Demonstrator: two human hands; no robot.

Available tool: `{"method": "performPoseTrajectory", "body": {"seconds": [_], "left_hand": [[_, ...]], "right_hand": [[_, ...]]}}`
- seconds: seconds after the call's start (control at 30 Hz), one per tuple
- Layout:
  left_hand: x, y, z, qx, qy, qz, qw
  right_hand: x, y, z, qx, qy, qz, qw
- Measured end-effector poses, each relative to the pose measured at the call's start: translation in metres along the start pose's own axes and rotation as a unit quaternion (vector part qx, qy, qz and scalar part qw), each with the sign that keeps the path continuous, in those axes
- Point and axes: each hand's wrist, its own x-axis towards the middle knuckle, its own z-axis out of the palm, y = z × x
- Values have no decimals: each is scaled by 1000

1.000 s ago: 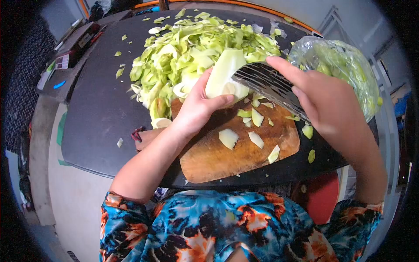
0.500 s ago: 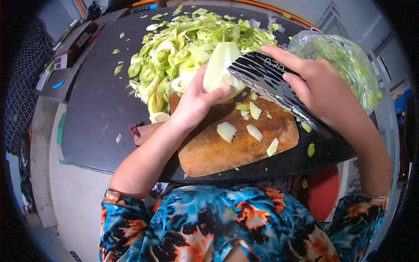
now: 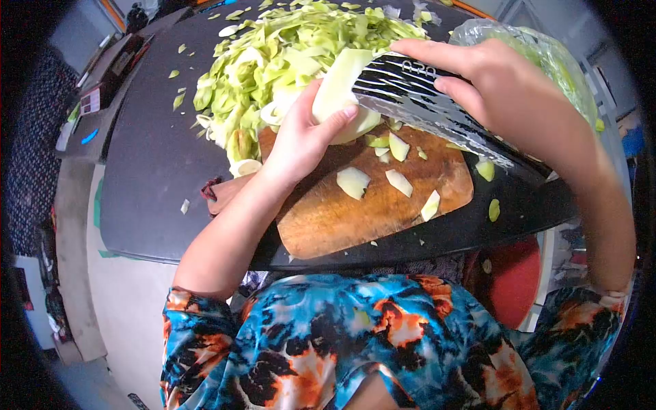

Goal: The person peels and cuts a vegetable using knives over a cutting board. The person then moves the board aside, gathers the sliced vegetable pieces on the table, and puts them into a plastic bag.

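Observation:
A pale green peeled vegetable is gripped in my left hand, its thumb across the lower end. My right hand holds a broad dark knife with streaks on the blade, its index finger stretched along the top. The blade's left end touches the right side of the vegetable. Beneath them lies a wooden cutting board with several pale slices on it. Behind the vegetable rises a big heap of green peelings.
A clear plastic bag with green contents stands at the back right, partly behind my right hand. Small scraps are scattered over the dark table. A red round seat is below the table's front edge.
The knife has swung out flatter to the right, showing more of its blade, and my right hand has moved with it. The whole view has shifted slightly; my left hand still grips the vegetable.

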Motion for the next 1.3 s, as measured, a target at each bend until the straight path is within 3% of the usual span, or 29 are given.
{"method": "performPoseTrajectory", "body": {"seconds": [0.1,0.2,0.33,0.6,0.87,1.0,1.03,1.3], "left_hand": [[-1,2,1,14,7,8,1000],[1,-2,-1,-12,28,-16,999],[1,-2,-2,-81,42,-42,995],[4,-10,-2,-113,80,-35,990],[4,-11,-6,-98,134,-35,985],[4,-10,-3,-122,160,-4,980],[3,-5,1,-119,164,-8,979],[1,-5,-2,-92,203,11,975]], "right_hand": [[-2,0,2,46,22,-9,999],[-10,3,28,3,111,24,993],[-6,2,33,153,13,78,985],[-1,-4,49,221,-10,126,967],[11,-14,43,368,-134,247,886],[14,-17,50,439,-129,252,853],[14,-18,57,437,-88,226,866],[11,-32,75,489,-66,269,827]]}}
